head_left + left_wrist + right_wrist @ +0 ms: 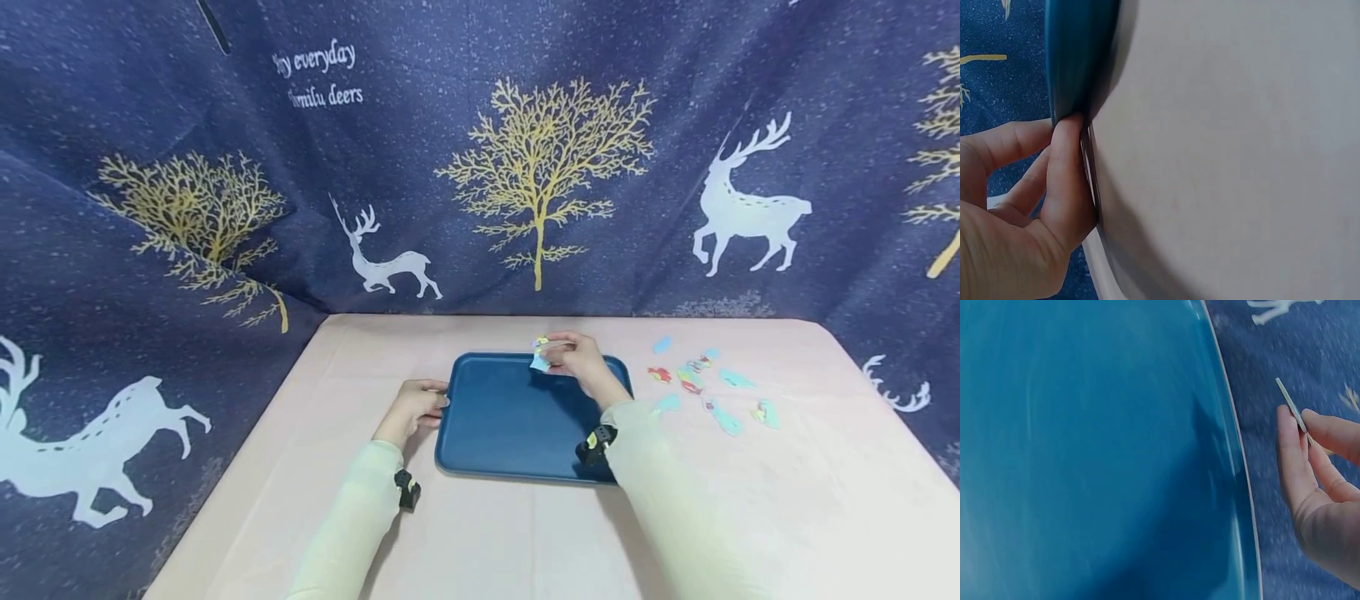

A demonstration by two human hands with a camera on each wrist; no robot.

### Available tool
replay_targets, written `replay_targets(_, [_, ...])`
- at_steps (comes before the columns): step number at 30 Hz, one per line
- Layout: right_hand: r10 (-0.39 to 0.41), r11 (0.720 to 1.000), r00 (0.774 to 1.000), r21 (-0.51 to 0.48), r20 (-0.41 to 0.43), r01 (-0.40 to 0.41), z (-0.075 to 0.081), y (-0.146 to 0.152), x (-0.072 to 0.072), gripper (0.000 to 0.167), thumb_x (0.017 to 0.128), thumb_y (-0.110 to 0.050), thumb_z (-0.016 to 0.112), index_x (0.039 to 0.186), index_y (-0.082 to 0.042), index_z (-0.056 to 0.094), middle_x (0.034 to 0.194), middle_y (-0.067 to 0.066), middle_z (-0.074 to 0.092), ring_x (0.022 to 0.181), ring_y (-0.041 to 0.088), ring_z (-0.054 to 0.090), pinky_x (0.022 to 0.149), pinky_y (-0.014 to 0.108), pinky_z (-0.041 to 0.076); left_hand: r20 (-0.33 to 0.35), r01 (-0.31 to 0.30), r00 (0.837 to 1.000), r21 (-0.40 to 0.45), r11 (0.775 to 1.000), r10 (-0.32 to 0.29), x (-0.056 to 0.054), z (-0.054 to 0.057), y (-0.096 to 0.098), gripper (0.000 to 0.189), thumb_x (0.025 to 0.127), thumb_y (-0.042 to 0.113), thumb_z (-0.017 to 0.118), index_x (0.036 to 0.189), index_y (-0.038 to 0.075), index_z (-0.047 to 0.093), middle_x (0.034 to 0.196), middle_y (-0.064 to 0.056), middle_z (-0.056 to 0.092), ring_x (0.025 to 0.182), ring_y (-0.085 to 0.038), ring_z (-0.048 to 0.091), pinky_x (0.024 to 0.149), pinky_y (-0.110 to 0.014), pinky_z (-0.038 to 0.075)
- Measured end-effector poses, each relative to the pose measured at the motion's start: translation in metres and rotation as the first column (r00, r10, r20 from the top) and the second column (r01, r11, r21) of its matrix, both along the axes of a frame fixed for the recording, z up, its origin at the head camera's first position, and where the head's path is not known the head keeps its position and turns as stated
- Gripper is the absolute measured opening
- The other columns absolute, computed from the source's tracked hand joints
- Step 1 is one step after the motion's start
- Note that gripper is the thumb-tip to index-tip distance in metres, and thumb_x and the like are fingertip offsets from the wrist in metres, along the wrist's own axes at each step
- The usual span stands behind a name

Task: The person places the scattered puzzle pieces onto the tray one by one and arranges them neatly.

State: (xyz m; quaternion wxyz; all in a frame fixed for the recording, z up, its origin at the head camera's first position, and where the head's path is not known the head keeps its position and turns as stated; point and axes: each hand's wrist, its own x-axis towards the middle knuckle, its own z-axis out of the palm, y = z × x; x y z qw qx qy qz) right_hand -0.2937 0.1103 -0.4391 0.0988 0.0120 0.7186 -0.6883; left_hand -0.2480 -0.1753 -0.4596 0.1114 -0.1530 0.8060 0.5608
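Observation:
A dark blue rectangular tray (pixel 510 429) lies on the table in the head view. At its left rim my left hand (pixel 412 408) holds the edge, with thumb and fingertips on the rim (pixel 1075 69) in the left wrist view. Over the tray's far edge, right of its middle, my right hand (pixel 576 358) pinches a flat puzzle piece (pixel 538 362) of light blue with yellow. The right wrist view shows that piece (pixel 1291 405) edge-on, thin, between thumb and fingertips. My right hand's shadow falls on the tray.
Several flat puzzle pieces (pixel 726 418), light blue with red and yellow, lie scattered right of the tray. A pale pink cloth (pixel 360 533) covers the table. Behind hangs a dark blue curtain (pixel 480 275) printed with deer and trees.

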Motion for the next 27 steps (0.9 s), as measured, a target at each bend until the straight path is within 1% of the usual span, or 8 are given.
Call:
replay_targets(3, [0.010,1.000,1.000,-0.004,0.023,-0.010,0.001,-0.014,0.001,0.047,0.090,0.004,0.060,0.135,0.006,0.048,0.113,0.023,0.059,0.076,0.016,0.064,0.076,0.033,0.060,0.006,0.007,1.000,-0.009,1.000,-0.007,-0.001,0.000,0.001,0.039,0.085,-0.004,0.061,0.123,0.002,0.064,0.094,-0.015,0.066,0.068,-0.019,0.062,0.054,-0.026,0.058])
replay_targets(4, [0.010,1.000,1.000,-0.008,0.025,-0.009,-0.002,-0.019,-0.001,0.046,0.090,0.004,0.061,0.134,0.004,0.049,0.113,0.023,0.059,0.075,0.015,0.063,0.075,0.032,0.060,0.007,0.010,1.000,-0.010,1.000,-0.010,0.000,0.000,0.001,0.039,0.085,-0.004,0.061,0.123,0.002,0.064,0.095,-0.015,0.066,0.069,-0.019,0.062,0.055,-0.027,0.058])
replay_targets(6, [0.024,1.000,0.999,-0.011,0.036,-0.024,-0.003,-0.027,-0.001,0.045,0.090,0.002,0.062,0.134,0.002,0.051,0.113,0.022,0.060,0.075,0.017,0.063,0.075,0.033,0.060,0.009,0.015,1.000,-0.008,1.000,-0.015,0.000,0.001,0.001,0.039,0.085,-0.004,0.061,0.123,0.001,0.063,0.095,-0.015,0.066,0.070,-0.020,0.062,0.056,-0.027,0.058])
replay_targets(9, [0.030,0.999,0.998,-0.014,0.058,-0.029,-0.004,-0.040,-0.002,0.044,0.090,-0.001,0.063,0.132,-0.002,0.053,0.113,0.021,0.062,0.074,0.017,0.063,0.074,0.035,0.060,0.009,0.020,1.000,-0.005,1.000,-0.020,0.000,0.002,0.002,0.040,0.084,-0.004,0.061,0.123,0.001,0.063,0.092,-0.015,0.065,0.069,-0.019,0.061,0.055,-0.027,0.058])
replay_targets(15, [0.026,1.000,0.995,-0.019,0.094,-0.024,-0.013,-0.063,-0.004,0.041,0.087,-0.002,0.067,0.128,-0.004,0.059,0.108,0.016,0.065,0.070,0.017,0.062,0.067,0.030,0.060,0.018,0.022,1.000,-0.009,1.000,-0.021,0.002,0.006,0.002,0.040,0.085,-0.005,0.061,0.124,0.001,0.062,0.088,-0.013,0.063,0.067,-0.018,0.059,0.054,-0.026,0.058])
replay_targets(18, [0.038,0.999,0.994,-0.021,0.098,-0.036,-0.017,-0.072,-0.004,0.041,0.087,-0.001,0.067,0.127,-0.005,0.059,0.109,0.017,0.065,0.072,0.017,0.063,0.068,0.031,0.060,0.018,0.022,1.000,-0.014,1.000,-0.021,0.003,0.006,0.002,0.039,0.085,-0.005,0.061,0.124,0.000,0.062,0.089,-0.013,0.063,0.068,-0.018,0.059,0.055,-0.026,0.058])
replay_targets(22, [0.064,0.998,0.993,-0.028,0.101,-0.062,-0.018,-0.083,-0.003,0.042,0.087,0.001,0.066,0.129,-0.003,0.058,0.110,0.019,0.064,0.074,0.019,0.064,0.070,0.032,0.061,0.014,0.017,1.000,-0.018,1.000,-0.017,0.003,0.006,0.003,0.039,0.084,-0.005,0.060,0.123,0.000,0.062,0.091,-0.013,0.063,0.069,-0.019,0.059,0.055,-0.028,0.058])
replay_targets(27, [0.085,0.996,0.991,-0.027,0.101,-0.082,-0.019,-0.096,-0.001,0.042,0.087,0.003,0.066,0.128,-0.001,0.058,0.105,0.018,0.065,0.075,0.020,0.065,0.069,0.032,0.061,0.022,0.013,1.000,-0.024,1.000,-0.013,0.002,0.006,0.003,0.039,0.084,-0.005,0.061,0.123,0.000,0.063,0.091,-0.013,0.063,0.068,-0.019,0.059,0.055,-0.028,0.058])
